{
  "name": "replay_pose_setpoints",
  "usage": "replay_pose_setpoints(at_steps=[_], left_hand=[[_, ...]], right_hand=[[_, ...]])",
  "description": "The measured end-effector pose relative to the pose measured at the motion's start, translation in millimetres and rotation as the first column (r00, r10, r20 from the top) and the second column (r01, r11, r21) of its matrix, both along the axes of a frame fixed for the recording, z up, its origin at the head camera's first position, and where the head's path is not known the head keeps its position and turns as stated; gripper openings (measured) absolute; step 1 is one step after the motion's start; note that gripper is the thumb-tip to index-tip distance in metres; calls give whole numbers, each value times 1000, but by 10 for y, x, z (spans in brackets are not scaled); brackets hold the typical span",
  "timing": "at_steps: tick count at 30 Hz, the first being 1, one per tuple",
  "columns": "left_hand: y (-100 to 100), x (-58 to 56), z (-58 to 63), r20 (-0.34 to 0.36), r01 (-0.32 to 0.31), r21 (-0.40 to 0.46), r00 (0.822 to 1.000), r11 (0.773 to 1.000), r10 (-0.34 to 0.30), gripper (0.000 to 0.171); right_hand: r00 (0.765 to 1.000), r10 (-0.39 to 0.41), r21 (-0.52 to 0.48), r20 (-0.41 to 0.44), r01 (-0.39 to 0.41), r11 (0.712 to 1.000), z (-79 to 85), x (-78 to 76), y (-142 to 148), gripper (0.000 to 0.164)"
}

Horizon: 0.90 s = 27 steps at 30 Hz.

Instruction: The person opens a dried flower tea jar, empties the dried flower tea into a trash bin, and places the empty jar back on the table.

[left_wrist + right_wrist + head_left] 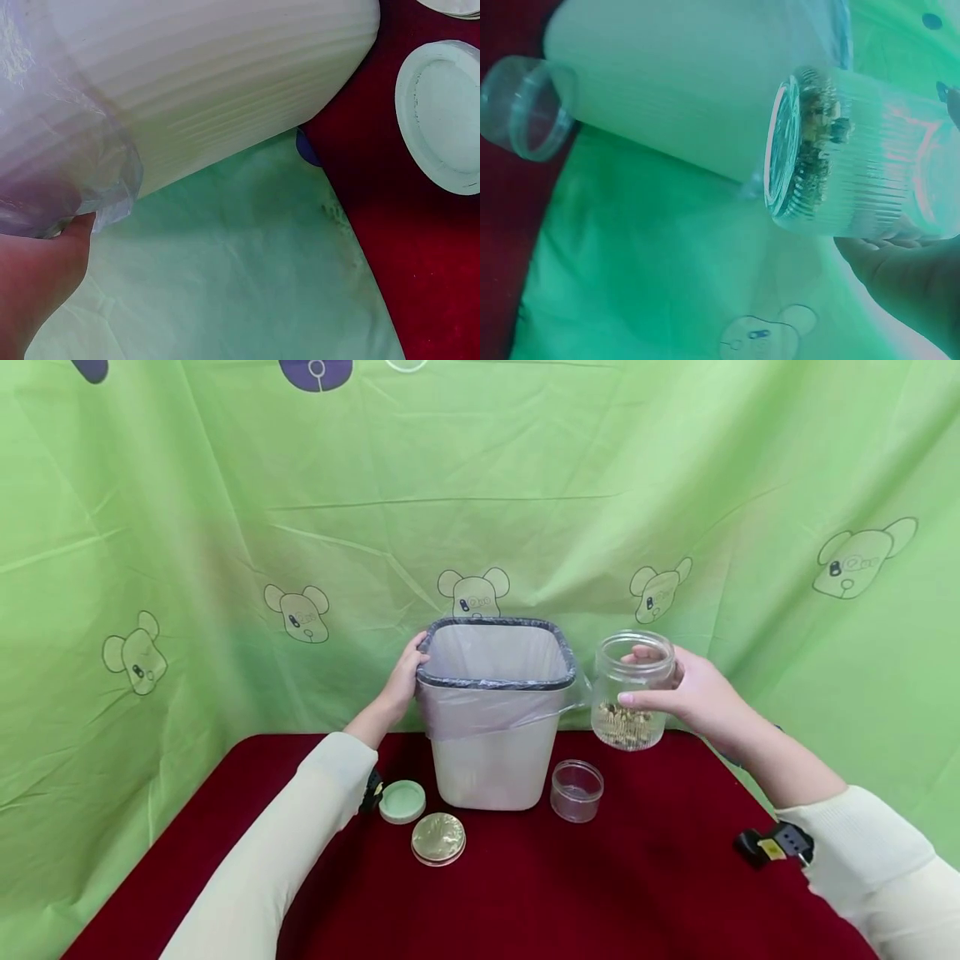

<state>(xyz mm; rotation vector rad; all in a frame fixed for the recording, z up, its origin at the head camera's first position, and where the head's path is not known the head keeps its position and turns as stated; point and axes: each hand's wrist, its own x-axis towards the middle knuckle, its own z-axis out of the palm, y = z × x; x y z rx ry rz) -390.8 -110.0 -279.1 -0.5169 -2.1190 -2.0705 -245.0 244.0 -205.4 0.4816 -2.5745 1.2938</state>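
My right hand (pixel 699 692) grips a clear ribbed jar (pixel 617 681), holding it upright above the table, just right of a bin. Small yellowish-brown and dark bits (pixel 627 723) lie in the bottom of the jar; its mouth has no lid on. In the right wrist view the jar (pixel 870 157) shows its ribbed wall and base. The pale trash bin (pixel 491 768) stands upright, lined with a thin see-through bag (pixel 487 714) folded over its dark rim. My left hand (pixel 403 678) holds the bin's left side at the rim, over the bag.
A smaller clear container (pixel 577 793) stands open right of the bin. A pale green lid (pixel 402 802) and a gold-coloured lid (pixel 438 837) lie front left of it. Dark red cloth (pixel 570 893) covers the table; a green curtain (pixel 525 485) hangs behind.
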Motion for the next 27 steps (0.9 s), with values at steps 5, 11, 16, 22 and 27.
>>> replay_pose_setpoints(at_steps=[5, 11, 16, 22, 27], left_hand=[[5, -3, 0, -1, -5, 15, 1000, 1000, 5, 59], [22, 11, 7, -11, -2, 20, 1000, 1000, 2, 59], [31, 34, 14, -1, -11, 21, 1000, 1000, 12, 59], [24, 23, -1, 5, -18, 21, 1000, 1000, 18, 58], [36, 22, 2, -8, -26, 14, 1000, 1000, 26, 59]], right_hand=[[999, -34, 1, -9, 34, 999, 196, -124, -37, 61], [996, -83, 23, -23, 83, 996, 396, -245, -117, 75], [991, -129, 66, -35, 131, 989, 506, -351, -197, 86], [982, -168, 114, -88, 177, 978, 593, -493, -301, 94], [973, -181, 155, -145, 203, 967, 644, -588, -381, 89]])
